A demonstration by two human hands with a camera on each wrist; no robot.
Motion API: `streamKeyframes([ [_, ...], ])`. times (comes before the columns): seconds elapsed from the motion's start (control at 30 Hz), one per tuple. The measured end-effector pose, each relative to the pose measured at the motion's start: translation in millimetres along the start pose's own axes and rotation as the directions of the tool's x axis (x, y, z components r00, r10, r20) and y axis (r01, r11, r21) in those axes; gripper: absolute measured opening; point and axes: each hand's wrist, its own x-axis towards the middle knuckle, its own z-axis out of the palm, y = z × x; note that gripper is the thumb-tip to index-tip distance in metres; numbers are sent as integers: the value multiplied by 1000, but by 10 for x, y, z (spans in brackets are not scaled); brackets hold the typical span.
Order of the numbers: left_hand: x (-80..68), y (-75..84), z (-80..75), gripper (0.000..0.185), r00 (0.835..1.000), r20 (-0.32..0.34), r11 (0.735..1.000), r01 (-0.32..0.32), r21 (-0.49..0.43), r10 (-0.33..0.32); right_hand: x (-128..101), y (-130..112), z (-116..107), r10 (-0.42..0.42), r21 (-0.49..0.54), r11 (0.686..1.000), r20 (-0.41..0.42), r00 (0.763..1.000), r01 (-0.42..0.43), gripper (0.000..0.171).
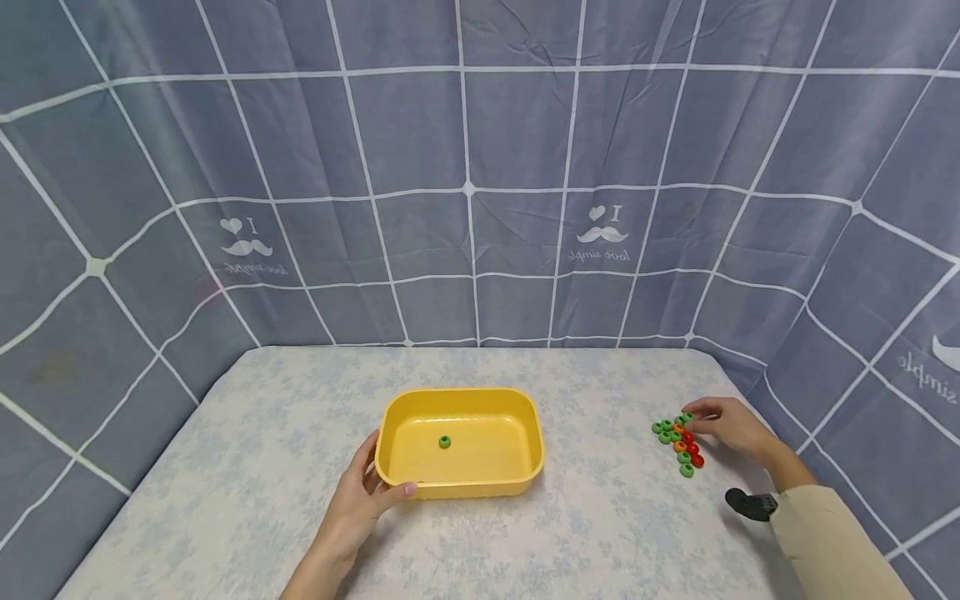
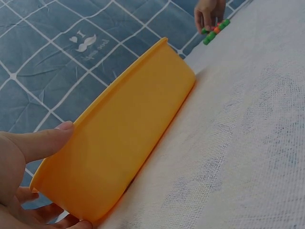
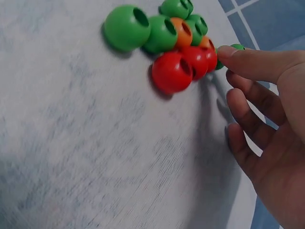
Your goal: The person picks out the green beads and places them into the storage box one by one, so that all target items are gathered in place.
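My left hand (image 1: 358,493) grips the near left corner of a yellow plastic basin (image 1: 480,490), thumb over the rim and the other fingers along the outer wall. One green bead (image 1: 445,442) lies on the basin's floor. At the right, my right hand (image 1: 731,427) pinches a green bead (image 3: 237,46) between thumb and index finger, at the edge of a bead cluster. Its other fingers are loosely bent. Round holed beads make up this cluster: several green (image 3: 126,28), a few orange (image 3: 181,32) and several red (image 3: 171,72), lying close together on the cloth.
A pale, blue-patterned cloth (image 1: 600,517) covers the table. Blue-grey curtains (image 1: 517,233) with white grid lines hang behind it and at both sides. A black strap end (image 1: 750,504) sticks out at the right wrist, beside a beige sleeve (image 1: 832,542).
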Motion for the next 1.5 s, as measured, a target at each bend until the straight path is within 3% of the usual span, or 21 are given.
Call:
streamKeyframes([
  [0.67,-2,0,-2,112,1000,-2,1000,11,15,-11,249,-505,-2,-103,51,994,58,993,100,37],
  [1.03,-8,12,2,113,1000,-5,1000,12,13,-12,433,-836,131,-211,83,976,139,968,201,32],
  [1.5,-3,9,-4,113,1000,-6,1000,19,14,-19,577,-1219,299,-274,99,960,167,947,261,24],
])
